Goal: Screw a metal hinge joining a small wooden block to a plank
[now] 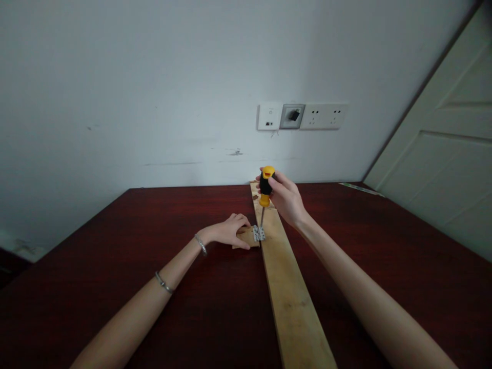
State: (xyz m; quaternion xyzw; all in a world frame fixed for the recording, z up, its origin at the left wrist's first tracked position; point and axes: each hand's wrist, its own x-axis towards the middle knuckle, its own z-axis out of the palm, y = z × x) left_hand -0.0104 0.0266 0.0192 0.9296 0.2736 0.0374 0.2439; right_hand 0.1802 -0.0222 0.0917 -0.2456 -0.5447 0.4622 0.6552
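Note:
My right hand [287, 199] is wrapped round the yellow and black handle of a screwdriver [266, 184]. The screwdriver stands nearly upright, its tip down at a metal hinge [259, 233]. One leaf of the hinge lies on a long wooden plank [288, 287], the other on a small wooden block [246, 237] against the plank's left side. Thumb and fingers of my left hand [230, 230] grip that small block from its left, close to the hinge. Any screw under the tip is too small to make out.
The dark red tabletop [184, 307] reaches back to a white wall [172, 92] with sockets [325, 116] and a black plug [294, 116]. A thin flat strip [361, 189] lies at the back right, near a white panelled door [446, 148].

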